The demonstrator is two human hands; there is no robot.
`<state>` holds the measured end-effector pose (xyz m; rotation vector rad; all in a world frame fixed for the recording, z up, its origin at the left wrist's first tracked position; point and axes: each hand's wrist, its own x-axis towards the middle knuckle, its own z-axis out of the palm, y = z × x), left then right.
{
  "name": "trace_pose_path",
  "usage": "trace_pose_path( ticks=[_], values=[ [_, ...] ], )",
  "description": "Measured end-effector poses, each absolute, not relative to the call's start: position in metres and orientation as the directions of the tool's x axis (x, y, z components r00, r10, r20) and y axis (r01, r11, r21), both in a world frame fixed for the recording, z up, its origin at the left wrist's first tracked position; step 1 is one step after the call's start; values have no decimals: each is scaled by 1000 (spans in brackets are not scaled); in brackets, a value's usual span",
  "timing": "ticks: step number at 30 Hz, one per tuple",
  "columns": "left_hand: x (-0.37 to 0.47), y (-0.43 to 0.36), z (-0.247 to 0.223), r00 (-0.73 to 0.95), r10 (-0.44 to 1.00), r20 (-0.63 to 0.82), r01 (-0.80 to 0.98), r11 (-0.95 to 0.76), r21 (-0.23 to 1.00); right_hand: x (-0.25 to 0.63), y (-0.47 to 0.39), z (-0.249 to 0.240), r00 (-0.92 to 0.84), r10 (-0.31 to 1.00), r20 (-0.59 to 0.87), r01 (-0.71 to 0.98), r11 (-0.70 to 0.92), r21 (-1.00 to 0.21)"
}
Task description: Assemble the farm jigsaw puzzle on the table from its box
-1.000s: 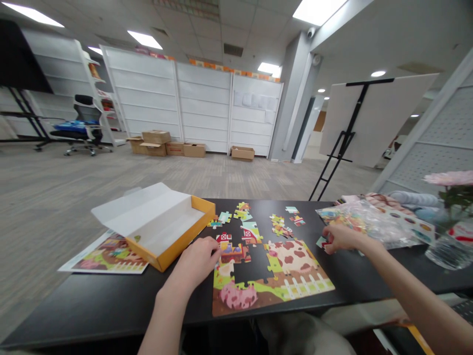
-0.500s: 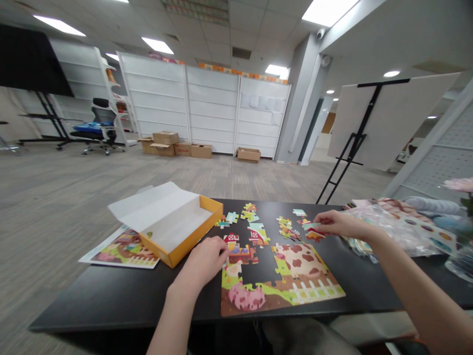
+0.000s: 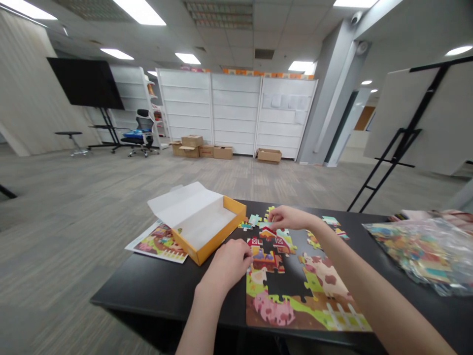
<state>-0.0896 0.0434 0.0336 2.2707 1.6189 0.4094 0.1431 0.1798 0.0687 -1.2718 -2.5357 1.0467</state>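
A partly assembled jigsaw puzzle [image 3: 273, 311] lies on the black table, with a pink pig, a spotted cow and a white fence on it. My right hand [image 3: 290, 217] pinches a red-roofed puzzle piece [image 3: 267, 230] at the barn section, just above two barn pieces with white-framed red doors [image 3: 280, 241]. My left hand [image 3: 232, 259] rests at the puzzle's left edge, its fingers curled by the purple-and-orange section [image 3: 263, 257]; its palm side is hidden. Loose pieces [image 3: 254, 220] lie behind the barn, and others [image 3: 330, 220] lie beyond my right forearm.
An open yellow box [image 3: 207, 250] with a white lining stands on the left, partly over a printed reference picture [image 3: 157, 242]. To the right lies a clear plastic bag of colourful pieces [image 3: 417, 251]. The black table [image 3: 166, 281] ends at the near left edge.
My right hand has moved left from the loose pieces on the right to the barn, bringing a red-roofed puzzle piece. My left hand stays at the puzzle's edge. The view has turned left.
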Motion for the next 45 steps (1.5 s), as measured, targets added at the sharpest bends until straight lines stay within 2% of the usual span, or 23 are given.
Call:
trace_pose_path(
  ticks=[6, 13, 16, 21, 29, 36, 45],
  values=[
    [-87, 42, 36, 290, 957, 27, 864, -274, 422, 141, 198, 57, -607, 756, -244, 699, 363, -616],
    [-78, 42, 38, 222, 975, 21, 912, -215, 349, 153, 210, 48, -624, 731, -277, 693, 353, -629],
    [-77, 43, 38, 214, 977, 20, 914, -207, 348, 151, 215, 40, -640, 726, -253, 695, 407, -592],
    [-77, 43, 36, 221, 975, 33, 914, -219, 342, 149, 219, 34, -684, 709, -172, 691, 553, -465],
    [-79, 39, 37, 234, 971, 38, 904, -232, 360, 145, 214, 40, -641, 752, -153, 737, 548, -397],
    [-78, 39, 37, 230, 973, 34, 904, -227, 364, 142, 206, 50, -699, 682, -214, 703, 601, -381],
    [-77, 39, 39, 236, 971, 37, 908, -234, 346, 137, 202, 46, -674, 706, -220, 735, 609, -299]
  ],
)
